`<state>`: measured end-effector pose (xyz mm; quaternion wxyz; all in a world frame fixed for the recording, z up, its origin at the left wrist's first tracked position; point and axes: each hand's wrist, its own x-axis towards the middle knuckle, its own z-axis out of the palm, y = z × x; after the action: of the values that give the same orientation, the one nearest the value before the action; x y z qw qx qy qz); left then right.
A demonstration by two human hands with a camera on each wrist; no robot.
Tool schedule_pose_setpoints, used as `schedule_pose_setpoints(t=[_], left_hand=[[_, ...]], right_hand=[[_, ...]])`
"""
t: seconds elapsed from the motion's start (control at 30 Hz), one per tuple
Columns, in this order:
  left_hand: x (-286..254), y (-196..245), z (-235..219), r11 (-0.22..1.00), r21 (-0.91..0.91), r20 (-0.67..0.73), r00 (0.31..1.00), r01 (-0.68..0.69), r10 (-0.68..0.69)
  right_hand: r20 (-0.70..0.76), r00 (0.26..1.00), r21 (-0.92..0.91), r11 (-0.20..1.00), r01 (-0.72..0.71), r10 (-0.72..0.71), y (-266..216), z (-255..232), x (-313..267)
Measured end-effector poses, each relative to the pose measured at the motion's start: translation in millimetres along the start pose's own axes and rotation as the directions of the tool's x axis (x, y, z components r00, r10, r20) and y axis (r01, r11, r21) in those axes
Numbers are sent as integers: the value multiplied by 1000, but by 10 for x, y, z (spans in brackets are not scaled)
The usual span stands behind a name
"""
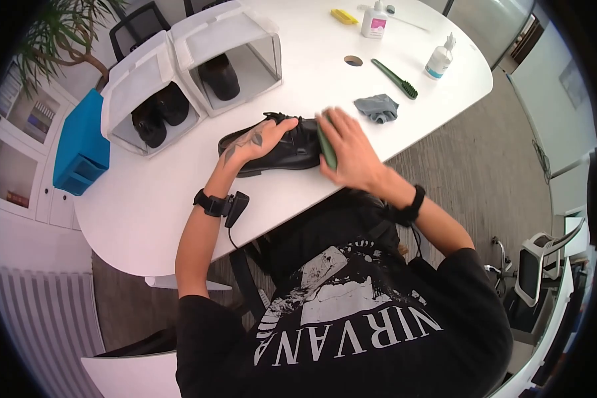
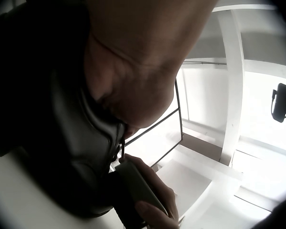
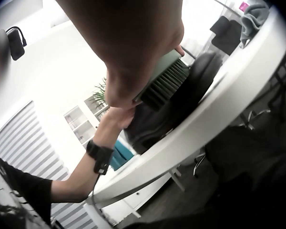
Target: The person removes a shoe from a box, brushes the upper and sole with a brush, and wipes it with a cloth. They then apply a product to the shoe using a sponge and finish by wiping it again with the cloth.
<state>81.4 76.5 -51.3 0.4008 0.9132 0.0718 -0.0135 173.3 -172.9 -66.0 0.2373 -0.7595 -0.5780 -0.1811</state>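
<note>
A black lace-up shoe (image 1: pixel 295 158) lies on the white table, its toe to the right in the head view. My left hand (image 1: pixel 251 144) grips it around the opening, thumb stretched along by the laces; the other fingers are largely hidden. With my right hand (image 1: pixel 355 149) I hold a green brush (image 1: pixel 328 140) by its back, at the toe end of the shoe. Dark bristles on the brush (image 3: pixel 168 85) face the shoe in the right wrist view. From the left wrist, the shoe's smooth side (image 2: pixel 69 114) fills much of the view.
A grey cloth (image 1: pixel 377 109) and a long-handled green brush (image 1: pixel 396 78) lie to the right. Behind are a pump bottle (image 1: pixel 438 62), a white bottle (image 1: pixel 375 25) and a yellow object (image 1: pixel 343 16). Two shoe boxes (image 1: pixel 222 36) with dark footwear and a blue box (image 1: pixel 83 139) stand left.
</note>
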Motion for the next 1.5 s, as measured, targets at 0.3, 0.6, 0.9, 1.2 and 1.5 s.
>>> schedule_pose_setpoints(t=[0.3,0.6,0.9,1.2,1.5], left_hand=[[46,-181,55,961,241,66,990,-134,122],[34,-208,29,954,251,113,984,-165,140],[43,99,-69,964,245,149,978,107,-147],[25,-56,44,989,141,25,999,44,-48],[56,-56,0,983,184,67,998,8,-21]], right_hand=[[38,998,190,980,-59,53,43,100,222],[34,997,156,985,-78,73,32,155,267],[-15,997,108,991,-80,82,270,351,584],[-14,1000,54,998,28,-27,92,190,213],[63,998,111,994,-16,9,10,83,45]])
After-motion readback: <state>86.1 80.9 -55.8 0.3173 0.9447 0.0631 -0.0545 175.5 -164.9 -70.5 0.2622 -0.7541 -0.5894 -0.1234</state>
